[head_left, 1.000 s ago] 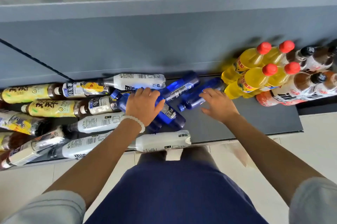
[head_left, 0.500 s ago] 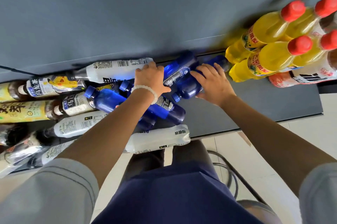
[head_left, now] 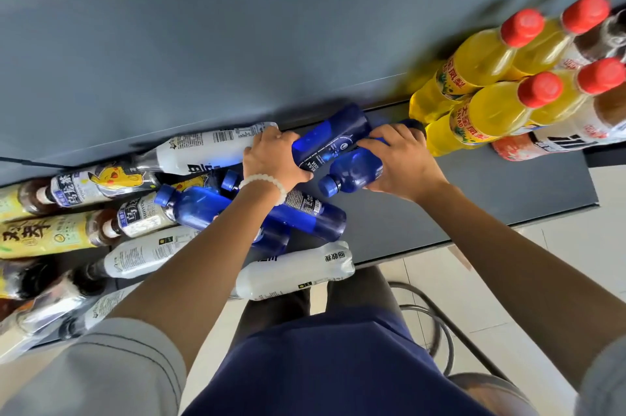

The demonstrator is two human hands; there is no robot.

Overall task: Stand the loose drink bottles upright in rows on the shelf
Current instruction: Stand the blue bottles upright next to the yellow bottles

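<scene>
Left hand (head_left: 274, 161) and right hand (head_left: 401, 161) each grip 1 lying blue bottle (head_left: 330, 138). Risk: swinging them upright topples the yellow bottles (head_left: 474, 114) just beside.

The blue bottle (head_left: 330, 141) is showing small white print, of which only "SODA" can be made out. The white bottle (head_left: 298, 271) at the shelf's front edge is carrying the characters "回收我". The tea bottle (head_left: 81, 187) on the left is showing "乌龙茶" beside a yellow cartoon figure. The yellow bottle (head_left: 472, 77) is bearing red characters, too blurred to read surely.
</scene>
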